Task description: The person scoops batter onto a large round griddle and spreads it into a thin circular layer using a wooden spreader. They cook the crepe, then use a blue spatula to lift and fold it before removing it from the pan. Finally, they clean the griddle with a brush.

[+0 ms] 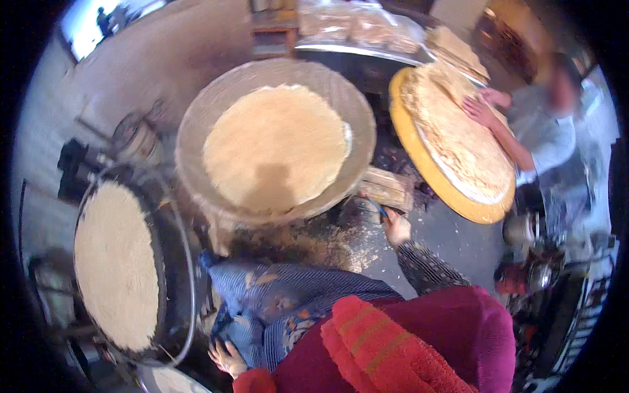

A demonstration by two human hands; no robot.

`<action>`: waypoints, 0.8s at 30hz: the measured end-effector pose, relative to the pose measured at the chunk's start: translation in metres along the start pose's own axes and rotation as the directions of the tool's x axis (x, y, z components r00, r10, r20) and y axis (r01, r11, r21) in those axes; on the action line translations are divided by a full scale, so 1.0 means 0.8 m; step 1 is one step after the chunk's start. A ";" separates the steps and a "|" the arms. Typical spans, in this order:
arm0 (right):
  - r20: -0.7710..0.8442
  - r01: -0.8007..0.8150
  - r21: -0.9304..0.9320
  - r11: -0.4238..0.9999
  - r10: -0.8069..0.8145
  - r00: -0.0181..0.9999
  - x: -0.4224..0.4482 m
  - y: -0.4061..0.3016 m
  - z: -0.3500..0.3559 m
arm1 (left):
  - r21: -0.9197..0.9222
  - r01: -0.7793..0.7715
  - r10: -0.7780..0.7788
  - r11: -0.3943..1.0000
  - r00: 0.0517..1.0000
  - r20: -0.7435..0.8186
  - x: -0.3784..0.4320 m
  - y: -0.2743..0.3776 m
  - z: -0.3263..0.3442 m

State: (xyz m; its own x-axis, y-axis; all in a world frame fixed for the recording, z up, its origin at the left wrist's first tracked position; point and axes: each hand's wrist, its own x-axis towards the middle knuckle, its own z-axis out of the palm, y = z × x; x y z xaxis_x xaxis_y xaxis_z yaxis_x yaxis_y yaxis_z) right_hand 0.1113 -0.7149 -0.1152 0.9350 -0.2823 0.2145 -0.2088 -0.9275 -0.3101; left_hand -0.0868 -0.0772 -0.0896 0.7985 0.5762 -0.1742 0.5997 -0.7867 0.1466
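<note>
My right hand [397, 227] grips a thin tool with a blue handle [377, 207], whose far end reaches to the rim of a large round basin [196, 118]. A wide disc of pale flatbread or batter [275, 142] lies in that basin, with a shadow across its lower part. My left hand [228, 359] is down beside the blue patterned cloth [290, 290] over my lap, fingers spread, with nothing seen in it. Left of me, another pale round sheet [118, 265] covers a dark round griddle or pan.
A co-worker [545, 118] at the right has both hands on flatbread [462, 132] over a yellow round board [417, 142]. A wooden block [388, 189] sits beside the basin. Bagged food [354, 27] rests on a tray behind. A metal hoop [189, 275] rises at the left.
</note>
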 end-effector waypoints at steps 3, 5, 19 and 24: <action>-0.076 -0.313 -0.027 0.949 0.311 0.947 0.072 0.021 0.049 | 0.118 0.075 -0.087 0.990 0.991 0.102 0.009 0.042 -0.025; -0.150 -0.298 -0.239 0.924 0.268 0.952 0.065 0.030 0.095 | 0.196 -0.173 0.216 0.965 0.951 -0.223 0.028 0.016 0.001; -0.012 -0.039 -0.041 0.998 0.039 0.999 0.008 -0.034 0.108 | -0.066 0.089 -0.093 0.994 0.994 -0.063 0.015 0.017 0.003; 0.248 0.363 0.173 0.916 -0.397 0.884 0.008 -0.177 0.055 | -0.270 0.084 -0.187 0.959 0.904 -0.384 -0.005 -0.010 0.018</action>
State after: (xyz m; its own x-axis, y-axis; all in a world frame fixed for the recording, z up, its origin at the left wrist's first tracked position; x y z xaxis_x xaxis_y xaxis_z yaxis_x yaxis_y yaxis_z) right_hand 0.1591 -0.5745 -0.1108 0.9803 0.1793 0.0834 0.1975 -0.9092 -0.3666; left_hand -0.0953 -0.0762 -0.1042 0.6296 0.7535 0.1895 0.6566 -0.6464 0.3886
